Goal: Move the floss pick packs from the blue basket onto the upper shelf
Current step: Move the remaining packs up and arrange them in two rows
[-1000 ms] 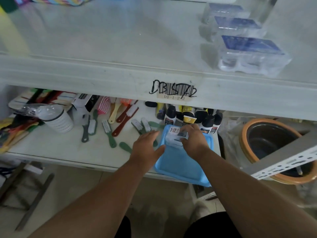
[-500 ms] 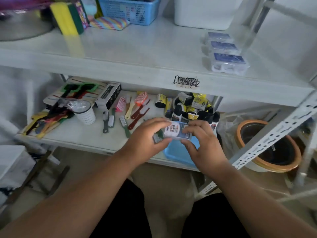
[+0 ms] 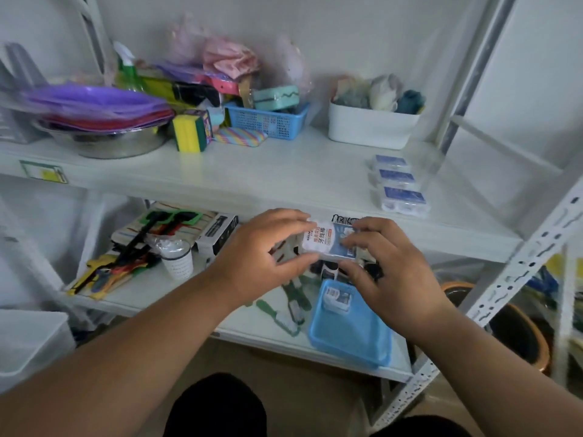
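Flat, glossy floss pick pack (image 3: 328, 241), seemingly plastic, between both hands.

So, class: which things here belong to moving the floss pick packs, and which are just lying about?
Job in hand:
held pack, gripped by left hand and right hand
pack in basket
blue basket
upper shelf
three shelved packs

Lying about:
sponges
metal basin
white tub
brushes

Both forearms reaching forward, left hand (image 3: 265, 247) and right hand (image 3: 391, 263) side by side, fingers curled, pinching between them
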